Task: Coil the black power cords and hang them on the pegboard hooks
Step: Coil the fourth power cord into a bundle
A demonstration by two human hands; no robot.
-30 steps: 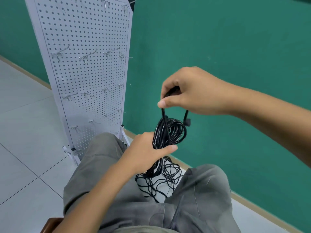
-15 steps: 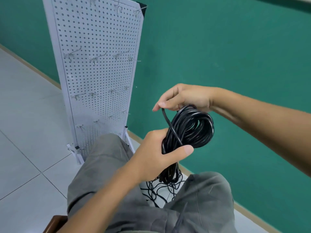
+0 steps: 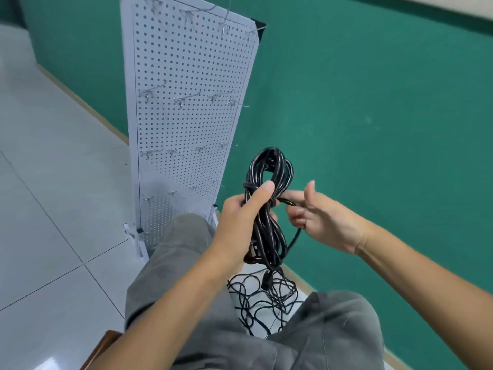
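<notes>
Your left hand [image 3: 241, 213] has a closed grip around the middle of the coiled black power cord [image 3: 269, 204], thumb laid across the front of the bundle, fingers wrapped behind it. Your right hand [image 3: 316, 214] pinches the cord's loose end [image 3: 286, 202] just right of the bundle, fingers curled, thumb sticking up; the end runs across the coil's waist as a wrap. Coil is held upright in the air above the gap between your knees, top loop above your left thumb, lower loops hanging below the hand. One strand drops from your right hand and rejoins the bundle lower down. A plug [image 3: 267, 281] dangles under the coil. More black cord lies in a loose tangle [image 3: 262, 300] on the tiled floor [image 3: 53, 209] between your legs. White pegboard [image 3: 186, 129] stands ahead and left of the coil, against the green wall [image 3: 373, 102], with rows of metal hooks [image 3: 152, 90]; no cord on any of them.
</notes>
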